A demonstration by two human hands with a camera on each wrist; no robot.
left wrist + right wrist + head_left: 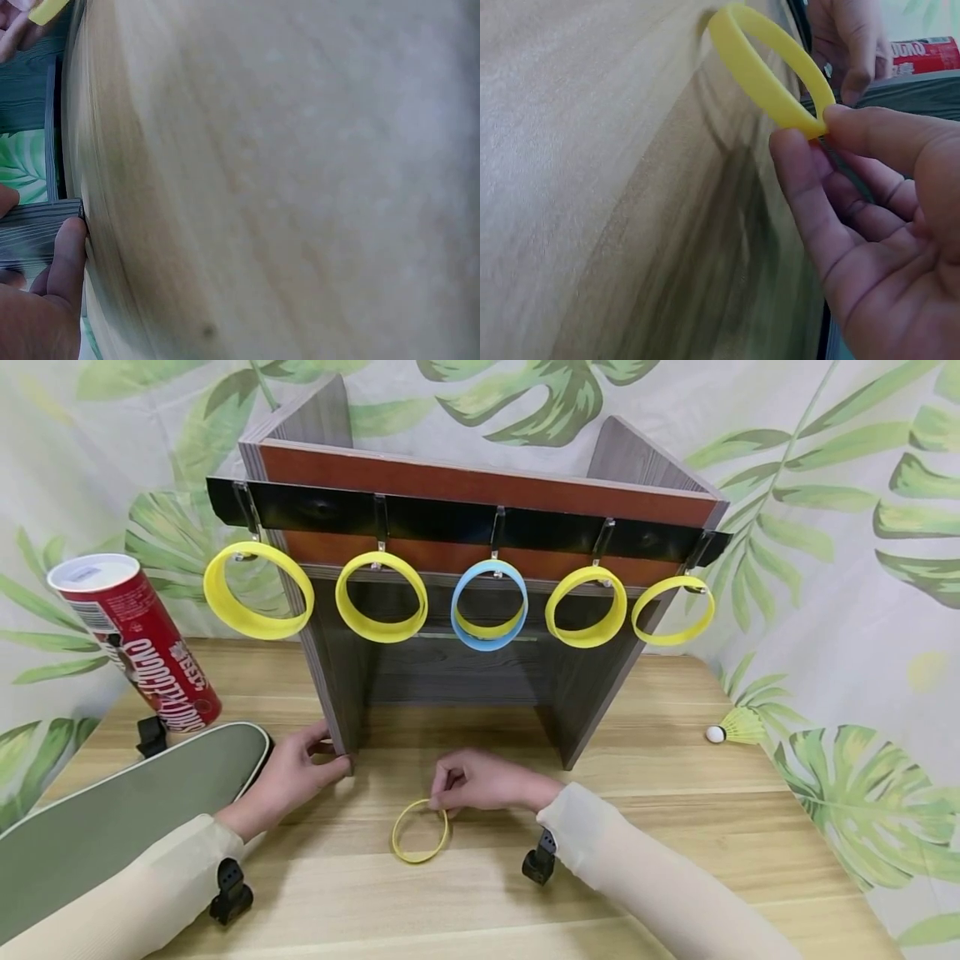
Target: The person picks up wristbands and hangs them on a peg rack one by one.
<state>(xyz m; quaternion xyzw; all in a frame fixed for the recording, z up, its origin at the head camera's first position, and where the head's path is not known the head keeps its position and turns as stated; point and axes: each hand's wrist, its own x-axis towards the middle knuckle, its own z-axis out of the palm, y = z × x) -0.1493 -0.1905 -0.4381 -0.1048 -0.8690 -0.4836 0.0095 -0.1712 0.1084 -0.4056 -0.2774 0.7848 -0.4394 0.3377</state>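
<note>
My right hand (480, 779) pinches a thin yellow ring (420, 832) between thumb and fingertips. In the right wrist view the yellow ring (769, 71) tilts away from the fingertips, its shadow on the table. My left hand (300, 770) grips the lower front edge of the left side panel (326, 677) of a grey wooden stand. The left wrist view has the thumb on one face of the panel (34, 232) and fingers at the other. On the stand's front, a black strip (442, 518) carries hooks with several hanging yellow rings (382, 631) and a blue ring (487, 643).
A red snack can (161, 652) stands left of the stand. In front of it lies a long grey-green board or case (150, 802), beside my left forearm. A shuttlecock (737, 727) is at the table's right edge. Leaf-patterned cloth (840, 652) surrounds the wooden table (480, 902).
</note>
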